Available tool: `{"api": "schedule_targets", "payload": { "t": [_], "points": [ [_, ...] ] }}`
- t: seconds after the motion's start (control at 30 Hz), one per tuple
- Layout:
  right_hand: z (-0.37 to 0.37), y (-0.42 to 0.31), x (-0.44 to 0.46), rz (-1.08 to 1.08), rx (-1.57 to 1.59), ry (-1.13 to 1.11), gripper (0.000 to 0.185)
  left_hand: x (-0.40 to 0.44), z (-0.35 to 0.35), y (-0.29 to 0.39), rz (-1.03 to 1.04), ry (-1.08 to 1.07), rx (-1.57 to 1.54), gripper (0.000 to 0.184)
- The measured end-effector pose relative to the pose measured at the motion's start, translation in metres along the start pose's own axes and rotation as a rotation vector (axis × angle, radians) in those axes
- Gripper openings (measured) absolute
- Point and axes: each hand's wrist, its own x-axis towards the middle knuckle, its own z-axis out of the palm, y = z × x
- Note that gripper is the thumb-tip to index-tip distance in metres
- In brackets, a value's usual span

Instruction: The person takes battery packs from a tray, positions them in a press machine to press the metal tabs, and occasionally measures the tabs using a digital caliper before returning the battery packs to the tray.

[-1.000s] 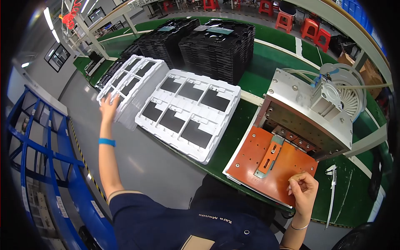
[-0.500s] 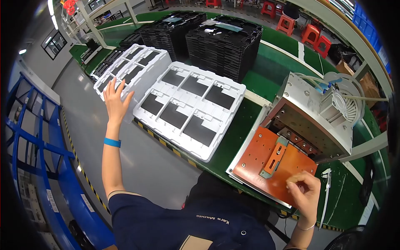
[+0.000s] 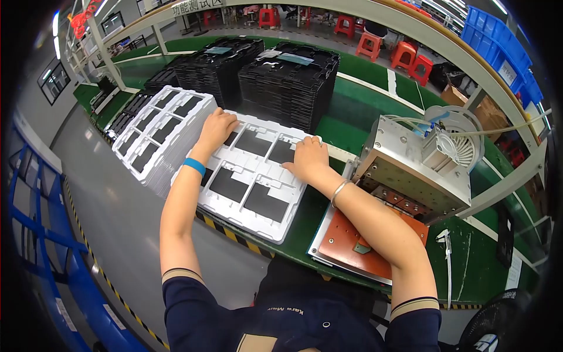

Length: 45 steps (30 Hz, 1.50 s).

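Note:
A white plastic tray lies on the green bench, its pockets holding flat black pieces. At its far left corner, my left hand has its fingers curled over the rim. My right hand grips the far right edge, thumb on the inner side; some fingertips are hidden. To the left stands a stack of similar white trays, the top one also filled with black pieces. My right forearm passes over the orange plate of a metal press.
Tall stacks of black trays stand behind the white tray. A caliper lies right of the press. A black fan is at the lower right, blue racking at the left. Red stools are beyond the bench.
My left hand has moved from above the stacked white trays to the tray's far left corner. My right hand has gone from the orange plate to the tray's right edge. The view has shifted.

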Motion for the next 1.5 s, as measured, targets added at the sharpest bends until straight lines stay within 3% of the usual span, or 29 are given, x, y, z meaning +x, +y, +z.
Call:
{"api": "schedule_targets", "payload": {
  "t": [0.1,0.2,0.23,0.3,0.37,0.43,0.53,0.6,0.73,0.77,0.83,0.87,0.97,1.03,1.1,1.17,1.2,1.5],
  "points": [
    [0.005,0.001,0.005,0.034,0.010,-0.041,0.064,0.002,0.005,0.001,0.051,0.053,-0.011,0.024],
    [-0.003,0.004,0.005,0.093,0.142,0.005,0.058,0.008,0.007,0.002,0.028,0.059,0.060,0.034],
    [-0.003,0.006,0.008,0.118,0.331,-0.014,0.048,0.009,0.006,0.001,-0.003,0.061,0.129,0.037],
    [-0.002,0.006,0.005,0.153,0.529,-0.032,0.040,0.012,0.001,-0.001,0.062,0.268,0.171,0.040],
    [-0.006,0.006,-0.004,-0.071,0.600,0.210,0.033,0.016,-0.015,0.009,0.062,0.350,0.148,0.039],
    [-0.038,0.004,-0.030,-0.166,0.570,0.276,0.033,0.020,-0.026,0.031,0.073,0.327,0.126,0.038],
    [-0.085,0.022,-0.095,-0.324,0.650,0.367,0.031,0.018,-0.029,0.086,0.130,0.129,-0.047,0.040],
    [-0.102,0.046,-0.139,-0.297,0.688,0.352,0.033,0.018,-0.021,0.113,0.220,0.033,-0.104,0.043],
    [-0.106,0.101,-0.230,0.106,0.967,0.192,0.032,0.007,0.001,0.150,0.115,-0.141,-0.230,0.042],
    [-0.091,0.113,-0.247,0.215,1.137,0.242,0.033,0.008,0.002,0.151,0.192,-0.076,-0.165,0.040],
    [-0.084,0.132,-0.272,0.518,1.226,0.132,0.030,0.017,-0.007,0.159,0.293,0.041,-0.084,0.029],
    [-0.079,0.133,-0.275,0.550,1.227,0.147,0.030,0.022,-0.017,0.171,0.318,0.080,-0.117,0.025],
    [-0.073,0.123,-0.271,0.427,0.795,0.190,0.023,0.032,-0.055,0.226,0.474,0.110,-0.268,0.023],
    [-0.056,0.117,-0.269,0.245,0.642,0.410,0.024,0.021,-0.064,0.266,0.696,0.105,-0.443,0.026],
    [-0.057,0.116,-0.266,0.207,0.451,0.376,0.024,0.007,-0.071,0.299,0.821,-0.076,-0.613,0.030],
    [-0.053,0.117,-0.262,0.207,0.458,0.379,0.022,-0.004,-0.068,0.317,0.903,-0.276,-0.663,0.048],
    [-0.050,0.117,-0.258,0.165,0.465,0.415,0.024,-0.008,-0.066,0.320,0.927,-0.360,-0.662,0.059],
    [-0.045,0.111,-0.240,0.018,0.269,0.397,0.026,-0.012,-0.062,0.319,0.918,-0.457,-0.697,0.056]
  ]
}}
